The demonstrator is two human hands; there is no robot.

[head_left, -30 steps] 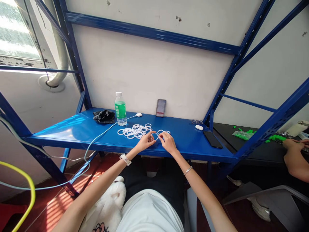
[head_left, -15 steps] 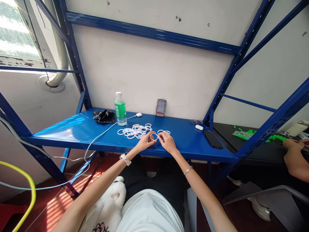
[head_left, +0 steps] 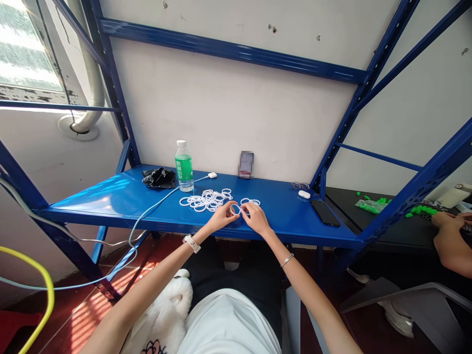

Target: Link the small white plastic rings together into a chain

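Observation:
Between the fingertips of both hands is a white ring (head_left: 235, 209), held just above the front of the blue table. My left hand (head_left: 222, 216) pinches its left side, and my right hand (head_left: 257, 219) has its fingers closed at the right side. Part of the ring is hidden by the fingers. Behind my right hand lie a few more white rings (head_left: 251, 201), partly covered by it. A loose pile of white rings (head_left: 204, 201) spreads on the table to the left, beyond my left hand.
A water bottle (head_left: 184, 167), black plastic bag (head_left: 159, 178) and white cable (head_left: 157, 204) are at the left. Against the wall leans a blurred card or phone (head_left: 246, 164). Glasses (head_left: 300, 186), a white case (head_left: 304, 194) and a black phone (head_left: 324, 213) lie right. Another person's hands (head_left: 448, 221) work beside green pieces.
Both hands stay in almost the same place. The ring between them has shifted very slightly, and the pile lies as before.

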